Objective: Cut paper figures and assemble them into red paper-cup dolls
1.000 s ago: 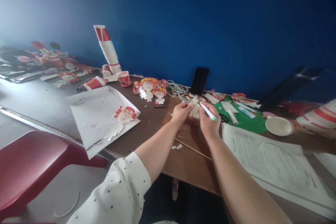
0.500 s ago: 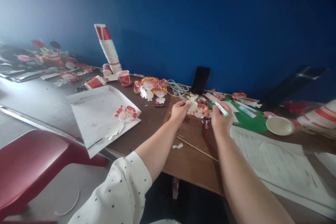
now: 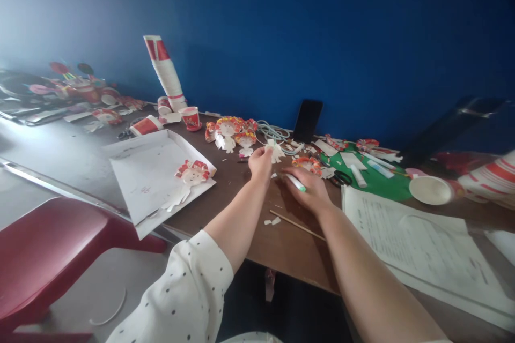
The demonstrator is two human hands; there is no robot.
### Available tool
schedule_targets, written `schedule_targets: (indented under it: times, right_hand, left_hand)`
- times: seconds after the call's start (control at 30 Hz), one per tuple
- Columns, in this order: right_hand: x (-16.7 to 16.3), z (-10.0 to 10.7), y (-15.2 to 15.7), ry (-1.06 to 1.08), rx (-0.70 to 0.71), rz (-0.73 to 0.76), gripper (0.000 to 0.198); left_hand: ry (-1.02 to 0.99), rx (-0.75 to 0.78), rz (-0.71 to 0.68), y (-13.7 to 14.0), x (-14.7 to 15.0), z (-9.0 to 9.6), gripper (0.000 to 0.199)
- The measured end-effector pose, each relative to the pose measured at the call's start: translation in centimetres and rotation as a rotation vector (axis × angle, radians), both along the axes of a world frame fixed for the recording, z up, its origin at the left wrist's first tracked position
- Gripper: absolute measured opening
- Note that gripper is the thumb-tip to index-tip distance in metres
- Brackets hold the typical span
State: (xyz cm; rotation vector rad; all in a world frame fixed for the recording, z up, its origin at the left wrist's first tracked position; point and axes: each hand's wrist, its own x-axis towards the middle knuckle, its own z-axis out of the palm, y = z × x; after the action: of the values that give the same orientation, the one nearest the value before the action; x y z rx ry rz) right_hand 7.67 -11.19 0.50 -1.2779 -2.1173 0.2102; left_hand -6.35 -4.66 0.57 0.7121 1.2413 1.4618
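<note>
My left hand (image 3: pixel 260 165) is closed in a pinch on a small white paper cutout (image 3: pixel 276 151) shaped like a figure, held a little above the brown table. My right hand (image 3: pixel 309 188) lies low over the table, just right of the left one. Tucked in its closed fingers is a white marker pen (image 3: pixel 296 183) with a green end. A paper face with a red and orange curled border (image 3: pixel 307 164) lies just beyond the right hand. Black-handled scissors (image 3: pixel 341 178) rest to its right.
Several finished paper faces (image 3: pixel 227 128) stand behind my left hand. A phone (image 3: pixel 308 121) leans on the blue wall. On the left are a white box lid (image 3: pixel 140 171) and a tall stack of paper cups (image 3: pixel 167 75). Printed papers (image 3: pixel 402 230) and a thin stick (image 3: pixel 295 224) lie nearer me.
My left hand has moved left with the paper cutout. My right hand has come left and lower, carrying the marker pen and uncovering the scissors and a white tube.
</note>
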Motion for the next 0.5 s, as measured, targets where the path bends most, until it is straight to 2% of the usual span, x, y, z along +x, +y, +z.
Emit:
schedule_targets:
  times: [0.1,0.3,0.4,0.5]
  right_hand:
    - [-0.2,-0.1,0.0,-0.073,-0.046,0.001,0.029]
    - [-0.2,-0.6,0.4,-0.117,-0.097,-0.083,0.036]
    - [-0.1,-0.6,0.6,-0.027,-0.014,-0.127,0.036]
    - [0.1,-0.3,0.7,0.197,0.146,-0.233,0.037]
  left_hand:
    - [0.067,0.028,0.067,0.2,0.0,-0.2,0.019]
    - [0.059,0.070,0.048,0.0,0.4,-0.3,0.014]
    - [0.015,0.060,-0.032,-0.4,0.6,-0.1,0.013]
    - [-0.022,0.073,-0.175,-0.8,0.9,0.2,0.014]
